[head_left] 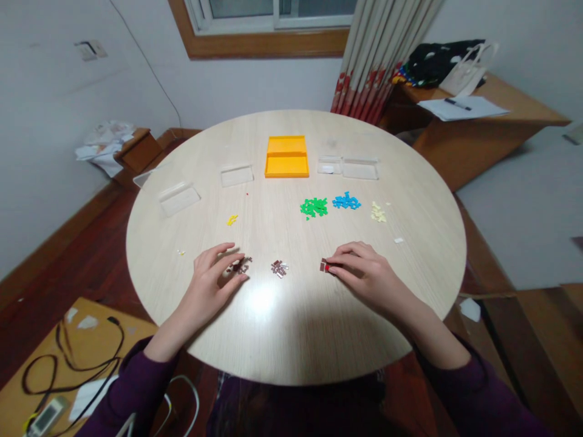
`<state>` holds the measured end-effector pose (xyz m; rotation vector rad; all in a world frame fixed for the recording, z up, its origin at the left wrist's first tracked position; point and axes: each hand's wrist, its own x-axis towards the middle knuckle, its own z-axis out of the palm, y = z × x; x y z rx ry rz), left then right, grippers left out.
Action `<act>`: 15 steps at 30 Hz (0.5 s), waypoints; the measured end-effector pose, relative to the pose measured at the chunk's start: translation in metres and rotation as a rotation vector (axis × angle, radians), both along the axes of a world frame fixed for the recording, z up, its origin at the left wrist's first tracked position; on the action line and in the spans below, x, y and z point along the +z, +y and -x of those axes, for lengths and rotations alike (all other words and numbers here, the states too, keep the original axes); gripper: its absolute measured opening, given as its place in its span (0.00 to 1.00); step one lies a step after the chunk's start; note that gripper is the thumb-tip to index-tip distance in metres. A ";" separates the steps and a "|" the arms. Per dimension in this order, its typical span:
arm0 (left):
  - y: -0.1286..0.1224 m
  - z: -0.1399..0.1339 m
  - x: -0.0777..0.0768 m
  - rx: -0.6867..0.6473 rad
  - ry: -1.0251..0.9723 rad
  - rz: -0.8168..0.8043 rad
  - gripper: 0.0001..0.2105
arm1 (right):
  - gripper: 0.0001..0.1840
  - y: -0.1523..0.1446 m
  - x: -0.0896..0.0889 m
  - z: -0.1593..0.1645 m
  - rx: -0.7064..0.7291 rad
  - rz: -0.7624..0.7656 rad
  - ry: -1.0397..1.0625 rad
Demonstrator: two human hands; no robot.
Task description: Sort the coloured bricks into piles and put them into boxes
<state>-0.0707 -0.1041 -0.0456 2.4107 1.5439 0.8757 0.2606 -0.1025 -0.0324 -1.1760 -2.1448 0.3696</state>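
Note:
My left hand point(214, 276) is over a small pile of dark brown pieces point(246, 267) on the table, its thumb and fingers apart around the pile. Part of that pile is hidden under the fingers. To the right of it lies a second pile of brown and shiny pieces point(279, 268). Thumb and index finger of my right hand point(364, 267) close on a small red piece point(327, 267). Right beside this piece are flat brown pieces point(322, 265) on the tabletop.
Loose green pieces point(314, 207), blue pieces point(347, 201), cream pieces point(378, 212) and yellow pieces point(232, 220) lie in separate heaps on the round table point(291, 352). An orange open case point(286, 176) stands farther back, with clear plastic boxes point(237, 175) on both sides.

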 end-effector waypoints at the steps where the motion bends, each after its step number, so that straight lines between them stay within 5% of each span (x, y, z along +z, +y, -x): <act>1: 0.001 0.000 -0.002 0.004 -0.010 0.004 0.13 | 0.09 0.000 -0.002 0.000 0.006 -0.012 -0.024; 15: 0.005 0.001 -0.009 -0.050 -0.054 0.039 0.12 | 0.08 -0.007 -0.007 -0.004 -0.043 -0.096 -0.021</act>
